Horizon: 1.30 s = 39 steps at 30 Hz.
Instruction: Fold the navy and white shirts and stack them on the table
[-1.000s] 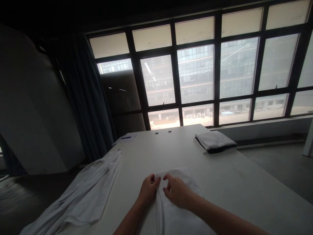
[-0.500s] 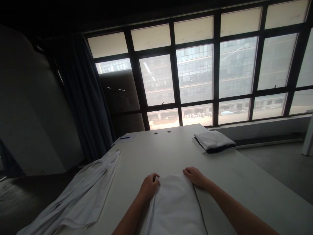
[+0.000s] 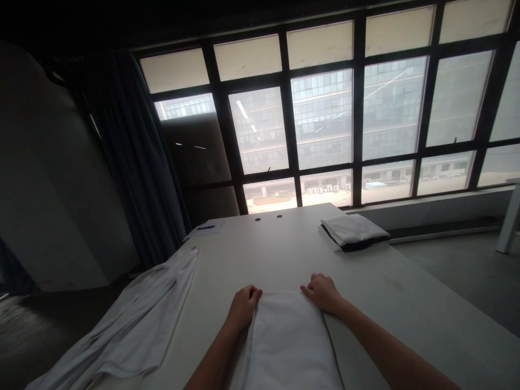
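A white cloth [image 3: 290, 341], folded into a long strip with a dark line along its right side, lies flat on the white table [image 3: 260, 254] in front of me. My left hand [image 3: 244, 304] is closed at its far left corner, thumb and fingers pinching the edge. At the far right corner, my right hand [image 3: 322, 292] also grips the cloth between thumb and curled fingers. The near end of the cloth runs out of view at the bottom.
A folded white and black cloth stack [image 3: 353, 230] sits at the table's right edge. Loose white fabric [image 3: 142, 325] is heaped along the left edge, partly hanging over. Paper with a pen [image 3: 207, 228] lies at the far left corner. Windows and a dark curtain [image 3: 138, 162] stand beyond.
My left hand's fingers have closed onto the far left corner, and the far edge looks straighter. My right hand has shifted slightly on its corner.
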{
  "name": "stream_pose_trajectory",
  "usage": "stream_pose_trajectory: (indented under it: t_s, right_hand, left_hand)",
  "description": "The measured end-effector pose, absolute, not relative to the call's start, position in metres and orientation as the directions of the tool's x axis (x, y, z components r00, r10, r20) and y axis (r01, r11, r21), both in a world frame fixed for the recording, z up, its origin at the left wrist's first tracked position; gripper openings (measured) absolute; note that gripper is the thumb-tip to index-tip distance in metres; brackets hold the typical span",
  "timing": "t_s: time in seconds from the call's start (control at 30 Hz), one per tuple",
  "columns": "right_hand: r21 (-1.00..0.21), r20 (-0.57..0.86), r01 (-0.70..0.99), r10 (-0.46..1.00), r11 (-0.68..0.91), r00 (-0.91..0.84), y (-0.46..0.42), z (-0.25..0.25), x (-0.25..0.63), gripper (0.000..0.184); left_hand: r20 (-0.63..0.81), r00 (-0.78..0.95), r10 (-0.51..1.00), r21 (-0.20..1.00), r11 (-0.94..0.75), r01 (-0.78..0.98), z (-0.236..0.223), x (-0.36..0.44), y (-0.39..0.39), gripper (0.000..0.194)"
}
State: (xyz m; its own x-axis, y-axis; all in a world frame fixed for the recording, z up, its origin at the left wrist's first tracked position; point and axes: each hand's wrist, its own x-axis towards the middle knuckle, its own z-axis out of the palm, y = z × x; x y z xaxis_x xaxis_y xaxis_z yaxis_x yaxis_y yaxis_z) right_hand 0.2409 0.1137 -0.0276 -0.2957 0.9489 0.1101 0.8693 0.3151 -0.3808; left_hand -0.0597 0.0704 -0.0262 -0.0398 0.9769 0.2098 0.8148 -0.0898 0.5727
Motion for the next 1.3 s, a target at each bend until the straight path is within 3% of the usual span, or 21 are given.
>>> stream_pose_trajectory:
  t_s: [0.17, 0.37, 0.6, 0.67, 0.77, 0.9, 0.97, 1.07, 1.17, 1.23, 1.3]
  right_hand:
    - [-0.334, 0.141, 0.890, 0.950, 0.311, -0.279, 0.107, -0.029, 0.239, 0.052]
    - [-0.306, 0.156, 0.900, 0.949, 0.311, -0.275, 0.102, -0.031, 0.240, 0.034]
    - [-0.311, 0.182, 0.910, 0.957, 0.274, -0.226, 0.095, -0.019, 0.239, 0.028]
    - [-0.326, 0.212, 0.886, 0.938, 0.331, -0.273, 0.087, -0.013, 0.235, 0.034]
    - [-0.371, 0.252, 0.756, 0.842, 0.539, -0.477, 0.068, -0.009, 0.224, 0.044]
    - [-0.411, 0.192, 0.631, 0.739, 0.658, -0.645, 0.038, -0.018, 0.205, 0.069]
    - [-0.415, 0.165, 0.630, 0.736, 0.656, -0.657, 0.029, -0.024, 0.200, 0.073]
    - [-0.408, 0.165, 0.629, 0.731, 0.662, -0.662, 0.030, -0.029, 0.198, 0.072]
    - [-0.400, 0.177, 0.619, 0.720, 0.676, -0.671, 0.046, -0.029, 0.200, 0.067]
    - [-0.415, 0.183, 0.622, 0.730, 0.664, -0.658, 0.063, -0.031, 0.205, 0.064]
    - [-0.484, 0.208, 0.631, 0.779, 0.607, -0.591, 0.082, -0.033, 0.213, 0.061]
  left_hand:
    - [0.243, -0.066, 0.968, 0.525, -0.074, 0.848, -0.031, -0.062, 0.071, 0.023]
    - [0.264, -0.060, 0.963, 0.497, -0.082, 0.864, -0.032, -0.064, 0.069, 0.019]
    - [0.216, -0.124, 0.968, 0.441, 0.016, 0.897, -0.031, -0.068, 0.070, 0.025]
    - [0.202, -0.132, 0.970, 0.420, 0.036, 0.907, -0.030, -0.068, 0.070, 0.025]
    - [0.190, -0.125, 0.974, 0.391, 0.042, 0.919, -0.028, -0.067, 0.070, 0.025]
    - [0.223, -0.072, 0.972, 0.360, -0.013, 0.933, -0.015, -0.061, 0.062, 0.023]
    - [0.278, 0.005, 0.961, 0.338, -0.103, 0.936, -0.004, -0.054, 0.052, 0.033]
    - [0.279, 0.254, 0.926, 0.317, -0.339, 0.886, 0.007, -0.037, 0.033, 0.048]
    - [0.059, 0.472, 0.880, 0.374, -0.458, 0.807, 0.004, -0.022, 0.014, 0.063]
    - [-0.081, 0.480, 0.873, 0.377, -0.419, 0.826, -0.004, -0.015, 0.006, 0.087]
    - [-0.109, 0.429, 0.897, 0.341, -0.372, 0.864, -0.013, -0.012, 0.004, 0.099]
